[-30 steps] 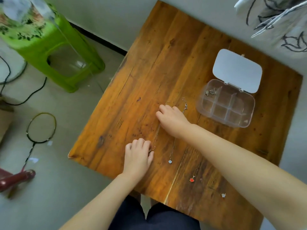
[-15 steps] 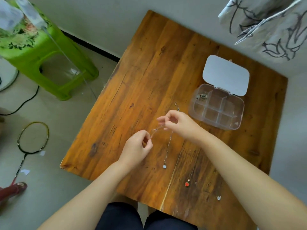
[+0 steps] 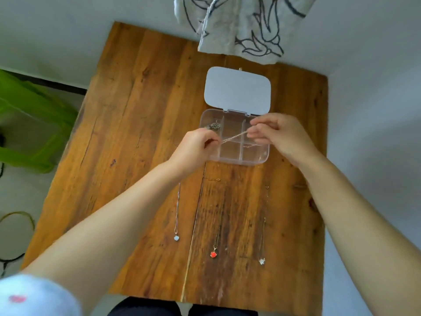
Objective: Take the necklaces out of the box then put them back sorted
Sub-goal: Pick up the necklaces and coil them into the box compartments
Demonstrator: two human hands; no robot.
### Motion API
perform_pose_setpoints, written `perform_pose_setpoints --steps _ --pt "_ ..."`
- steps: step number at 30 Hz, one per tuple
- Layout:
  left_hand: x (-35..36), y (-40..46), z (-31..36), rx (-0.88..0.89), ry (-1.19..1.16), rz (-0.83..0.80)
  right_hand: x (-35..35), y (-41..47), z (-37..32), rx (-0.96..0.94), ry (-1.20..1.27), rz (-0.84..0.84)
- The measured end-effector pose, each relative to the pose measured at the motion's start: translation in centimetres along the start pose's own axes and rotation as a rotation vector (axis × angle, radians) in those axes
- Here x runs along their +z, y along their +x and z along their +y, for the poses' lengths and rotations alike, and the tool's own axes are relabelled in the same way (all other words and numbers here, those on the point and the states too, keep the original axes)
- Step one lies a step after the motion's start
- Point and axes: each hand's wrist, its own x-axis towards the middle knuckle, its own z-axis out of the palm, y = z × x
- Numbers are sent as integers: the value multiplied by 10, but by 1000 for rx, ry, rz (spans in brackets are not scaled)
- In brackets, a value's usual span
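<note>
Nearest, three thin-chain necklaces lie lengthwise on brown wooden plank table (image 3: pixel 141 137): pale pendant (image 3: pixel 176 238), red pendant (image 3: pixel 213 254), clear pendant (image 3: pixel 262 261). Beyond, left hand (image 3: pixel 193 148) and right hand (image 3: pixel 279 136) each pinch one end of thin silver chain (image 3: pixel 234 136), stretched taut above clear plastic compartment box (image 3: pixel 237 156). Dark coiled necklace (image 3: pixel 214 126) rests in far-left compartment. White hinged lid (image 3: pixel 238 91) lies open, flat behind box.

No legible text, labels, brand names, nos. or signs anywhere in view. Patterned cloth (image 3: pixel 241 26) at top carries black line drawings only, no lettering; clear plastic box (image 3: pixel 234 153) and its lid (image 3: pixel 238 90) are unmarked.
</note>
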Motion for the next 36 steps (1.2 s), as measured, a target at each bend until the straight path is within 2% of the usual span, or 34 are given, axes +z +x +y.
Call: perform_pose_setpoints --steps 3,7,11,16,22,25,27,31,33,36 --pt "14 28 13 -52 -10 84 -6 18 -6 -39 167 64" --pt "31 56 19 -96 -28 147 1 39 -8 6 369 77" --pt "40 71 14 -162 38 144 15 54 4 76 370 66" --pt "42 73 7 -185 91 79 28 63 25 153 252 84" --pt "24 37 15 -52 7 117 16 38 26 144 240 86" --pt "26 1 10 9 15 31 16 -2 32 172 223 107" --pt "37 -22 -2 68 132 -81 28 -32 45 216 207 78" --pt "59 -41 -20 167 520 -306 70 -84 80 340 146 -4" --pt "64 -40 -19 196 661 -319 89 -101 94 380 111 7" --pt "69 -32 -10 267 841 -362 109 -116 103 379 42 113"
